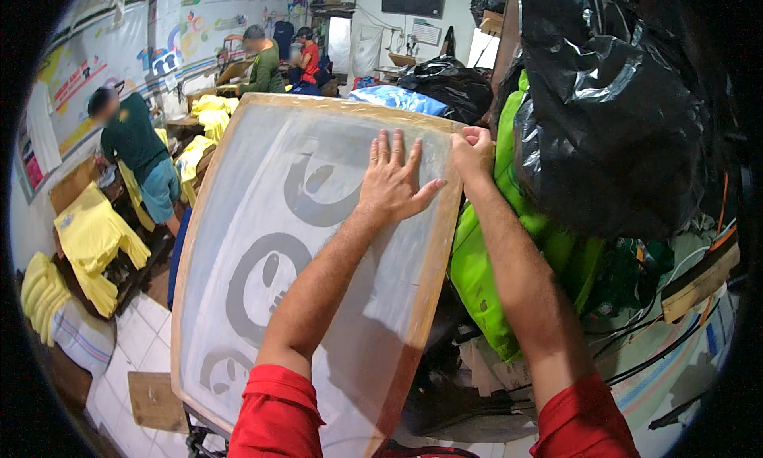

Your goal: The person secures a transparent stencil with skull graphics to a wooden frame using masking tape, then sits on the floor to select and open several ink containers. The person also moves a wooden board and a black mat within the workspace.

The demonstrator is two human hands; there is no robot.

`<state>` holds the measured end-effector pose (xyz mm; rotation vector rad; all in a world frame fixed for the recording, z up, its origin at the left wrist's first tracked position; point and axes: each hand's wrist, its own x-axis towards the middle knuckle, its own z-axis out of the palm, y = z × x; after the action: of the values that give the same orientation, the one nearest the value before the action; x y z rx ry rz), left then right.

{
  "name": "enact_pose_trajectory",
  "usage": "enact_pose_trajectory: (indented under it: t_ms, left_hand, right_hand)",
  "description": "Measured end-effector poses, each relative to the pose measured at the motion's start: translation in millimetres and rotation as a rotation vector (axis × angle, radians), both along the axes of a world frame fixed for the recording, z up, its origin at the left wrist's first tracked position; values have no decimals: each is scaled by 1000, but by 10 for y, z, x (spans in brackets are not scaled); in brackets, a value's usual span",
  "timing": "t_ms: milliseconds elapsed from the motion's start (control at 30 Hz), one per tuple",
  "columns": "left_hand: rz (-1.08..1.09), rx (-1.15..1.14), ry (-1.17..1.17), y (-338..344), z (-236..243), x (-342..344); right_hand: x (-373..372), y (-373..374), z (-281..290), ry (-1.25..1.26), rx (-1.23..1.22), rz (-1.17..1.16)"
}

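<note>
A large screen-printing screen (373,275) with a pale mesh, grey round stencil shapes and a tan, taped frame fills the middle. My left hand (391,176) lies flat on the upper right part of the mesh, fingers spread. My right hand (473,152) has its fingers curled on the upper right edge of the frame. Just right of that hand are a bright green bag or cloth (497,275) and a big black plastic bag (612,116).
Yellow shirts (99,243) hang over boards at the left. A co-worker (139,156) stands there; two more (262,69) work farther back. Black bundles (453,88) and blue-white plastic (389,96) lie beyond the screen. Cables and planks (699,279) crowd the right, a board (159,398) the lower left floor.
</note>
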<state>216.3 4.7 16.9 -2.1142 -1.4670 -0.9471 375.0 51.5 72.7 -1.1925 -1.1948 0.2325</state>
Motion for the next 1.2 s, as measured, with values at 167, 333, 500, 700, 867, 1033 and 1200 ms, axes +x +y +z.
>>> enact_pose_trajectory:
  t_ms: [167,333,500,700,867,1033,1200]
  left_hand:
    - [-114,79,25,75,16,-770]
    - [-8,-57,91,136,-16,-1924]
    - [166,-83,-13,134,-247,-1934]
    - [185,-88,-18,-784,-768,-1425]
    - [173,-240,-113,-2140,-1412,-907]
    - [218,-420,-250,-3432,-2026,-300]
    - [307,-465,-380,-4496,-2537,406]
  right_hand:
    - [29,-13,2,-91,-21,-45]
    - [42,-35,-34,-181,-20,-48]
    - [74,-14,-92,-182,-104,3]
    - [14,0,-185,-70,-202,86]
    - [-48,47,-334,-226,-222,-19]
    - [-107,32,-490,-348,-260,-101]
    - [-287,-377,-573,-544,-175,-147]
